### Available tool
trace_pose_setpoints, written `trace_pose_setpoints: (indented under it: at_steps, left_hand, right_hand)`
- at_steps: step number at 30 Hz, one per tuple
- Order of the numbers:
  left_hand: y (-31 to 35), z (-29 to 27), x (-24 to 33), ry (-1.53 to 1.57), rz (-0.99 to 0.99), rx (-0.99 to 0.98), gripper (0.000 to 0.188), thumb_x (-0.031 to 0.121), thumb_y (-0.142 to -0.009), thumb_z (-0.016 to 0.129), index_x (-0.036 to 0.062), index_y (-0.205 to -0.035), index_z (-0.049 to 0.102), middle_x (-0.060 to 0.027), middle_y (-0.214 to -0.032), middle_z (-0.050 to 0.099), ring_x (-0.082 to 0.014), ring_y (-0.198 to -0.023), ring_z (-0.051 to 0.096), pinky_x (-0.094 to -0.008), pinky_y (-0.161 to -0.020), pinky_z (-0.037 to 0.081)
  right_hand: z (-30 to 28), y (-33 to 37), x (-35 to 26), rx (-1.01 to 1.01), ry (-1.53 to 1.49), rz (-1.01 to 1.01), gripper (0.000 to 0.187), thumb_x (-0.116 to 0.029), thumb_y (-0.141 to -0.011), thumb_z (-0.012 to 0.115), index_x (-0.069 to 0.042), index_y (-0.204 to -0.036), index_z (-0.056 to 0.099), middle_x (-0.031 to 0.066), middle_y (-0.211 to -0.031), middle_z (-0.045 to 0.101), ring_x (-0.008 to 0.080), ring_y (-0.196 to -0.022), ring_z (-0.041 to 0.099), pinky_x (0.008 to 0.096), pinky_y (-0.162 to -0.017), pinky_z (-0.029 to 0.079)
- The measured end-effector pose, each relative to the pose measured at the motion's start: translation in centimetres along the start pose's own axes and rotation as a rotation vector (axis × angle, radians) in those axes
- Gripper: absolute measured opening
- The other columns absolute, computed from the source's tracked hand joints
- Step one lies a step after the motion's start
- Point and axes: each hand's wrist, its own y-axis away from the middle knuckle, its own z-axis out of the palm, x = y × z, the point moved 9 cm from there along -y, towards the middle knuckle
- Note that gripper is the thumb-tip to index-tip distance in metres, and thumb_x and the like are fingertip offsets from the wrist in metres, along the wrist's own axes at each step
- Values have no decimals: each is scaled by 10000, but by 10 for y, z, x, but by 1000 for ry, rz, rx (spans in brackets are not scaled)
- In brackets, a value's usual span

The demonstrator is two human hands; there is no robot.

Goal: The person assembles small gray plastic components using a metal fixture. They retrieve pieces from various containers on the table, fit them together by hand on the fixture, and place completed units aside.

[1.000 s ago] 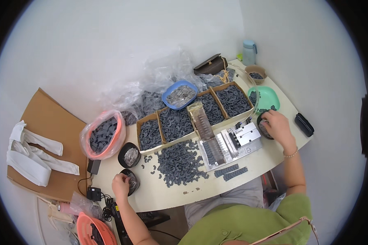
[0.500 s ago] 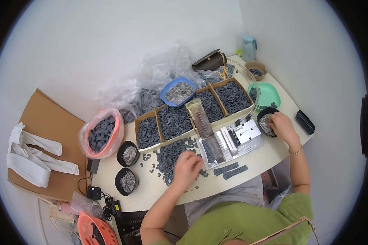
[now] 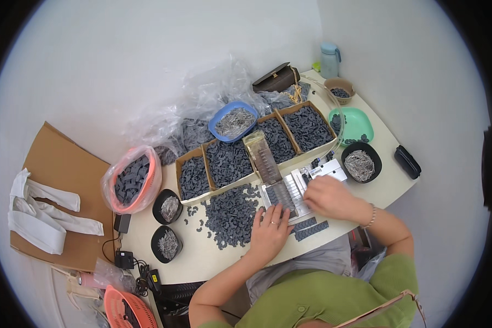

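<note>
My left hand (image 3: pixel 269 232) lies flat on the table at the right edge of a loose pile of small dark grey plastic parts (image 3: pixel 229 212), fingers spread, touching the near end of a metal jig (image 3: pixel 290 192). My right hand (image 3: pixel 327 197) rests over the right part of that jig, fingers curled down; what is under them is hidden. A clear plastic strip holder (image 3: pixel 261 157) slopes up from the jig. Two short rows of assembled dark parts (image 3: pixel 310 227) lie just in front of my hands.
Cardboard boxes (image 3: pixel 228 162) of dark parts line the back, with a blue bowl (image 3: pixel 233 121) of metal pins. A black bowl of pins (image 3: pixel 359 162) stands right, two more (image 3: pixel 167 244) left. A green tray (image 3: pixel 355 126), orange bagged basket (image 3: pixel 131 180), bottle (image 3: pixel 329 59), and brown purse (image 3: pixel 276 80) surround.
My left hand moved from the black bowls at the left, across the pile, to the jig. My right hand came from the black bowl at the right to the jig.
</note>
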Motion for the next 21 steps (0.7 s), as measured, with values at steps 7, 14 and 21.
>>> trace_pose_setpoints:
  at_steps: [7,14,21]
  left_hand:
    - [1,0,-10,-99,4,-88,626,499,-744,679,118,-1233,597,-185,-1375,461,-316,-1260,449,-503,-1039,320]
    - [0,3,-12,-31,-5,-100,701,504,-732,691,68,-1265,556,-182,-1376,451,-315,-1268,433,-519,-1044,298]
    - [11,-51,-95,-71,-229,8,617,342,-711,766,14,-1199,577,-188,-1255,515,-352,-1180,472,-510,-992,336]
  right_hand:
    - [40,-17,-13,-77,97,-119,114,-139,-688,604,-46,-753,595,74,-777,571,241,-794,581,344,-710,474]
    - [50,-15,-16,-106,65,-134,102,-129,-696,598,-44,-752,595,80,-794,573,239,-794,580,335,-717,482]
    - [44,-7,-31,-151,104,-192,191,-106,-718,579,-17,-882,624,72,-874,574,215,-839,562,319,-718,473]
